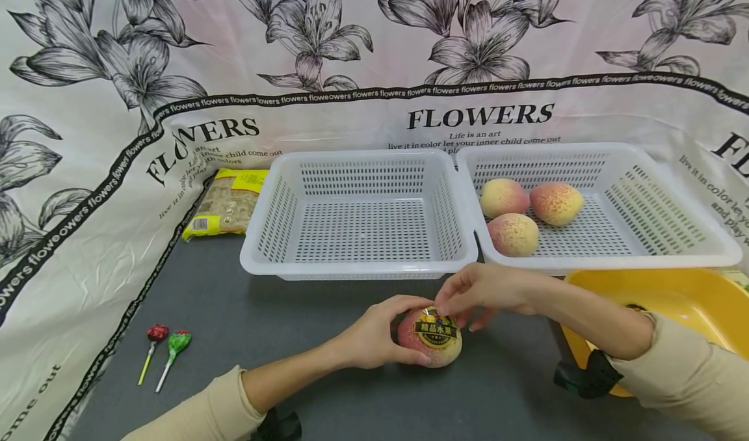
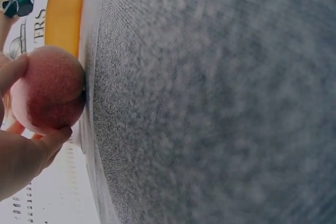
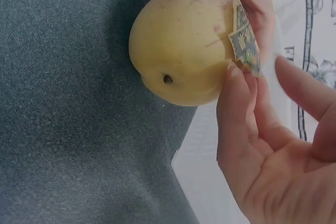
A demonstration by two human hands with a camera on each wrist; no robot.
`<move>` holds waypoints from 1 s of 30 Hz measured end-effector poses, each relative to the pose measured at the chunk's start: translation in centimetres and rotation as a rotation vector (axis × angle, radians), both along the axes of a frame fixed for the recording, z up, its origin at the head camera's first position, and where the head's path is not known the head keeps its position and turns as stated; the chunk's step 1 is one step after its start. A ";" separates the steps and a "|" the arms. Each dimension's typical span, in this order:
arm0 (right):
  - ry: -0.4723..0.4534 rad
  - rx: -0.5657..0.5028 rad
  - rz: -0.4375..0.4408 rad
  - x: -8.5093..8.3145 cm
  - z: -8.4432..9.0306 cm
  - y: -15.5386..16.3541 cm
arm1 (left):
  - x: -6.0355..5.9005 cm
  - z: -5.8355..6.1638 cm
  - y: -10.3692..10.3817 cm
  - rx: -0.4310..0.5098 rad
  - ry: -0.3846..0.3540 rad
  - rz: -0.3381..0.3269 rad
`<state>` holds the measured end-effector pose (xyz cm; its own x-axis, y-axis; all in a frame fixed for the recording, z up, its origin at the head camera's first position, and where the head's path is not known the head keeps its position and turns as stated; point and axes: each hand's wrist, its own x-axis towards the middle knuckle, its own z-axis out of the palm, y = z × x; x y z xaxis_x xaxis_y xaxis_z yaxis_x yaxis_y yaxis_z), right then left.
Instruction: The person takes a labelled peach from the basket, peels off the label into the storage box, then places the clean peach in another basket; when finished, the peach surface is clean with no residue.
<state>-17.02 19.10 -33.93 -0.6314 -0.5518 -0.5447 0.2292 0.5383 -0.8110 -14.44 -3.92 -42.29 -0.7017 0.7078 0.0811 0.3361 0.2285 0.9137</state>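
On the dark tabletop, a peach [image 1: 411, 341] with a pink side and a pale yellow side is gripped by my left hand [image 1: 374, 334], thumb on the near side and fingers on the far side. A round black and gold fruit sticker [image 1: 435, 328] lies on its upper face; one edge stands off the skin in the right wrist view. My right hand [image 1: 488, 291] reaches in from the right, its fingertips [image 3: 234, 74] touching the peach at the sticker's edge. The right thumb [image 3: 302, 85] is held apart from the fingers. The left wrist view shows the peach's reddish underside.
Behind the hands stands a white perforated basket [image 1: 374, 268]. Another white basket [image 1: 614, 261] to its right holds three peaches [image 1: 515, 234]. A yellow bin [image 1: 696, 298] sits under the right forearm. Two lollipops [image 1: 178, 343] and a yellow packet [image 1: 228, 203] are at left.
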 end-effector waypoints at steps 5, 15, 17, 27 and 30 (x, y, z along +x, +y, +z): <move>0.089 0.024 0.035 0.1 0.1 -0.5 | 0.1 0.0 -0.1 -0.003 -0.006 -0.002; 0.120 -0.024 0.022 0.2 -0.1 -0.7 | 0.1 0.1 -0.1 -0.008 -0.008 0.000; 0.134 -0.026 0.012 0.3 -0.1 -0.6 | 0.1 0.2 -0.1 -0.008 -0.002 -0.001; 0.086 -0.039 -0.020 0.0 1.6 1.4 | -0.1 0.1 -0.1 -0.023 0.005 0.000; 0.076 -0.016 -0.003 -0.2 2.4 3.1 | -0.1 0.1 -0.1 -0.011 -0.003 -0.001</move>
